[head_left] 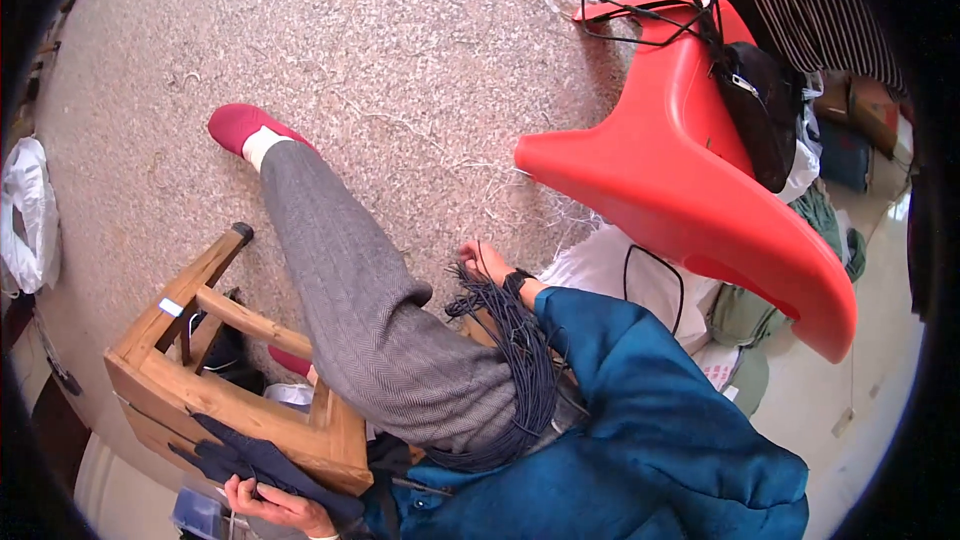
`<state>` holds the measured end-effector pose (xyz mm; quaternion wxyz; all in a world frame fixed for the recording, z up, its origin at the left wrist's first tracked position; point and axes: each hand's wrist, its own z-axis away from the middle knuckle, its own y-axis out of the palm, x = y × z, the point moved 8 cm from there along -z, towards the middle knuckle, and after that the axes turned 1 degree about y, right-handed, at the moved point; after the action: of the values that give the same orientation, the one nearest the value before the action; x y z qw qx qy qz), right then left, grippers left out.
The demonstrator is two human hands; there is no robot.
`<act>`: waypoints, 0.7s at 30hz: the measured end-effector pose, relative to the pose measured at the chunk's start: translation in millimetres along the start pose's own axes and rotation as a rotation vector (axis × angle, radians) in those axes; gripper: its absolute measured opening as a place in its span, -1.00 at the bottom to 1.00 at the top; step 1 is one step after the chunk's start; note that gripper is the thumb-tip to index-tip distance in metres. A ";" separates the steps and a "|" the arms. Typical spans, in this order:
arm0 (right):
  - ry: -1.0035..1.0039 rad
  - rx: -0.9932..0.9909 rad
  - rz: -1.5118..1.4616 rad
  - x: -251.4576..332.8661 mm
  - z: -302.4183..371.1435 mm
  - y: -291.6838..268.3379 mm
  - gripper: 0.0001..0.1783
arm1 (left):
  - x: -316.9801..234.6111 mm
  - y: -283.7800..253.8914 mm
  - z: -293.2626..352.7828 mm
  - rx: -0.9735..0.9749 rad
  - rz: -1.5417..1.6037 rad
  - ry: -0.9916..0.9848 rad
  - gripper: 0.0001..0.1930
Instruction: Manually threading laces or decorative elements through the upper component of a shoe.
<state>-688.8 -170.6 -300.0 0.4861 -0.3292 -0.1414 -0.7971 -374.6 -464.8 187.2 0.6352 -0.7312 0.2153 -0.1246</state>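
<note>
My left hand (275, 508) is at the lower left, its fingers curled at the edge of a dark navy cloth (255, 460). That cloth lies over the corner of a wooden stool (225, 380) lying tipped beside my leg. Beyond my bent knee, my right hand (485, 262) has its fingers bent in, with a thin dark cord at the fingertips. A thick bundle of dark cords (530, 370) drapes over my grey-trousered thigh and hangs just below my right wrist, which wears a black band (516, 282).
A red plastic chair (670, 160) lies overturned at the right, with black cables (690, 25) and a black bag (765, 110) on it. White cloth (610, 270) and green cloth (745, 318) lie under it. A white plastic bag (30, 215) is at the far left. Loose threads litter the speckled floor (400, 60).
</note>
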 end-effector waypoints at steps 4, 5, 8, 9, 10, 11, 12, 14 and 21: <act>0.102 0.191 0.107 -20.4 -13.6 10.8 -0.74 | 4.5 4.4 0.4 0.022 0.029 0.016 -0.76; 0.003 0.218 0.135 -15.8 -16.2 14.2 -0.70 | 7.4 4.4 1.3 0.019 0.045 -0.016 -0.76; 0.208 0.354 0.589 -42.3 -8.5 28.4 -0.76 | 11.1 4.7 2.9 0.014 0.055 -0.057 -0.77; 0.132 0.320 0.556 -35.1 -9.2 30.0 -0.76 | 11.4 4.7 3.2 0.021 0.045 -0.063 -0.77; 0.172 0.374 0.480 -37.1 -4.8 34.7 -0.76 | 11.5 4.4 3.4 0.021 0.041 -0.064 -0.77; 0.202 0.402 0.370 -36.7 -0.2 38.1 -0.76 | 10.0 4.5 3.3 0.028 0.043 -0.044 -0.78; 0.215 0.425 0.401 -36.2 3.2 39.6 -0.75 | 8.7 5.0 3.4 0.035 0.047 -0.023 -0.79; -0.055 0.229 0.348 -6.1 0.6 29.6 -0.75 | 9.5 4.5 4.0 0.022 0.049 -0.013 -0.79; -0.068 0.099 0.040 51.2 -43.5 7.9 -0.87 | 5.2 5.7 1.0 0.008 0.029 0.002 -0.80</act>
<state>-714.8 -233.0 -299.2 0.5127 -0.3343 -0.1904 -0.7676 -370.5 -467.0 180.9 0.6395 -0.7255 0.2259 -0.1171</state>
